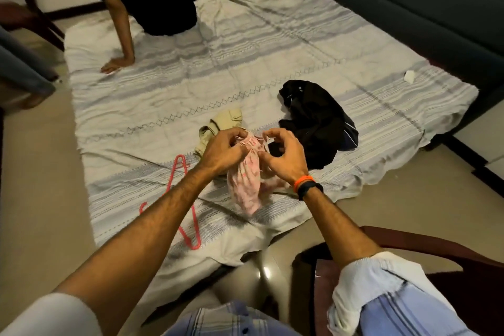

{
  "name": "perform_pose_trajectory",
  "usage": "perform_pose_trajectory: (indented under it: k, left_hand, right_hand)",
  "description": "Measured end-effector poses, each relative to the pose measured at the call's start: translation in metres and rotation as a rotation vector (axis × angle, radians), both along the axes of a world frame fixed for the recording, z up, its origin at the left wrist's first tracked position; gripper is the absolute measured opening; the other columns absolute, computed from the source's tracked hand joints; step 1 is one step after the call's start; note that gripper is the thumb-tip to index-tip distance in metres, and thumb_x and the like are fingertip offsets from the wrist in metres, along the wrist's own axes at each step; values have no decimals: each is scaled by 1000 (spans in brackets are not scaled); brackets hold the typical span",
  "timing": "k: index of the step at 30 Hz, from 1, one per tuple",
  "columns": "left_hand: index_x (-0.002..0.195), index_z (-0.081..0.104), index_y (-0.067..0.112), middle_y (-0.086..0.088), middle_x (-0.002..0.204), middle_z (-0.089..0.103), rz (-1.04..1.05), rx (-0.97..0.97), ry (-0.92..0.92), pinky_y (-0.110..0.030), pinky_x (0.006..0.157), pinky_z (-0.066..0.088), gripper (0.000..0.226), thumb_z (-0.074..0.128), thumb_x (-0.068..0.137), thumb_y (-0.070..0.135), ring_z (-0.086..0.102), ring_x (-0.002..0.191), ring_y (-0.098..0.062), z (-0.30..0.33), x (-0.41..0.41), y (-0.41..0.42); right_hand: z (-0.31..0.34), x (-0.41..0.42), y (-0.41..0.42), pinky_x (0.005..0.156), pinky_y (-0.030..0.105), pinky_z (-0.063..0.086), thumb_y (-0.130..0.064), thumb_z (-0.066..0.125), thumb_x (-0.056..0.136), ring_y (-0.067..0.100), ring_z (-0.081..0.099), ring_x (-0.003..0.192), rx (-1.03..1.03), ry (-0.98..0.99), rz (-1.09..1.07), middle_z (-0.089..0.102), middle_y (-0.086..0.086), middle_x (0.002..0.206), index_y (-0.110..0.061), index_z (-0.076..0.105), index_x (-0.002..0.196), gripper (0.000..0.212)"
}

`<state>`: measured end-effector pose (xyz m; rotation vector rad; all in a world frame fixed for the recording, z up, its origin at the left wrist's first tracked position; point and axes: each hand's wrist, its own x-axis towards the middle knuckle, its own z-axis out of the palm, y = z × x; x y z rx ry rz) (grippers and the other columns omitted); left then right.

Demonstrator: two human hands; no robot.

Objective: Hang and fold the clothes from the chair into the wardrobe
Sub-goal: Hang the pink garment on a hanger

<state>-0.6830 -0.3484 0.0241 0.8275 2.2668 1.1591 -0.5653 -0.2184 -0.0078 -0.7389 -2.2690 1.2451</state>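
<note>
- Nearest cam: checked shirt front [231,319] at bottom edge, w/ a dark red chair [436,251] near right, its seat partly hidden by the right forearm.
- Left hand [222,151]: grip curled, pinching the gathered top edge of the pink garment [245,185] on its left side.
- Right hand [283,157]: grip curled, pinching a thin strap/edge at the garment's top right; orange + black bands on that wrist.
- Pink garment hangs bunched between the two hands, above the near part of the striped sheet [163,84] on the floor; can't tell if its lower end touches the sheet.
- Risk 1: fabric is small and crumpled, so a strap may slip out of the right pinch and the piece would drop in a heap.
- Risk 2: pink hangers [188,226] lie near left, well apart from both hands; reaching for one means letting go w/ one hand, prob. twisting the garment.
- Risk 3: another person's hand [117,63] is planted far left on the sheet; any tug on the sheet could shift the piles.
- Count, left to right: pink hangers approx 2 (overlapping, hard to tell); beige garment [221,128] 1; pink garment 1; black garment [319,123] 1; small white scrap [409,76] far right 1.
</note>
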Motion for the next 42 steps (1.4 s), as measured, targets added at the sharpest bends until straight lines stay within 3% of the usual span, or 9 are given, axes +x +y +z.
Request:
perform_pose_trajectory:
  k: [4, 8, 12, 15, 21, 24, 29, 32, 42]
  left_hand:
    - [113, 70, 24, 2, 113, 70, -250, -128, 216, -32, 93, 49, 31, 67, 82, 18, 63, 103, -17, 15, -15, -6]
    - [112, 72, 33, 2, 121, 69, -379, -229, 448, -38, 93, 51, 33, 66, 83, 19, 62, 112, -21, 30, -38, -14]
    - [108, 73, 37, 6, 112, 73, -433, -228, 507, -37, 89, 53, 35, 64, 80, 18, 64, 104, -17, 39, -53, -21]
    - [98, 72, 31, 5, 96, 74, -424, -180, 506, -40, 83, 55, 25, 64, 75, 25, 65, 91, -19, 35, -65, -23]
    - [96, 74, 31, 3, 88, 74, -493, -182, 580, -36, 78, 51, 33, 71, 72, 54, 65, 85, -22, 37, -72, -6]
    - [89, 76, 30, 5, 84, 74, -451, -106, 545, -33, 74, 51, 24, 77, 71, 46, 66, 83, -19, 41, -69, 5]
    - [87, 76, 30, 5, 84, 75, -452, -14, 486, -34, 75, 55, 25, 74, 68, 45, 67, 83, -18, 45, -53, 22]
    - [90, 77, 27, 4, 87, 75, -428, 29, 457, -31, 77, 54, 19, 77, 74, 38, 66, 85, -16, 43, -39, 31]
    - [75, 73, 30, 12, 79, 69, -513, 87, 218, -21, 69, 47, 22, 88, 65, 42, 64, 81, -4, 73, 1, 71]
  right_hand:
    - [15, -7, -4, 94, 25, 41, -6, 74, 71, 0, 42, 108, 171, 2, 166, 60, -8, 120, -21, 66, 116, 48]
    - [19, -21, -12, 103, 34, 40, -20, 75, 75, 12, 43, 123, 180, -117, 225, 62, -11, 128, -23, 66, 120, 46]
    - [26, -36, -20, 88, 41, 52, -34, 78, 74, 12, 61, 97, 195, -196, 194, 67, -12, 98, -24, 68, 100, 29]
    - [32, -40, -23, 69, 39, 53, -41, 81, 74, 11, 59, 71, 198, -249, 150, 64, -8, 75, -26, 63, 81, 24]
    - [35, -26, -21, 66, 32, 53, -39, 75, 82, 12, 61, 69, 189, -107, -41, 69, -5, 78, -21, 69, 87, 20]
    - [41, -13, -17, 65, 18, 49, -42, 82, 76, 0, 61, 68, 95, -118, -25, 70, -9, 78, -20, 74, 90, 28]
    - [37, 13, -8, 60, 31, 46, -50, 84, 71, 8, 52, 60, 50, -240, -20, 65, 6, 68, -12, 68, 76, 41]
    - [37, 31, -1, 56, 19, 37, -46, 84, 73, -1, 45, 54, 80, -217, -131, 55, -12, 57, -23, 63, 68, 31]
    - [68, 90, 9, 62, 15, 44, -41, 84, 74, -3, 58, 66, 181, -8, -426, 68, -11, 74, -17, 76, 88, 29]
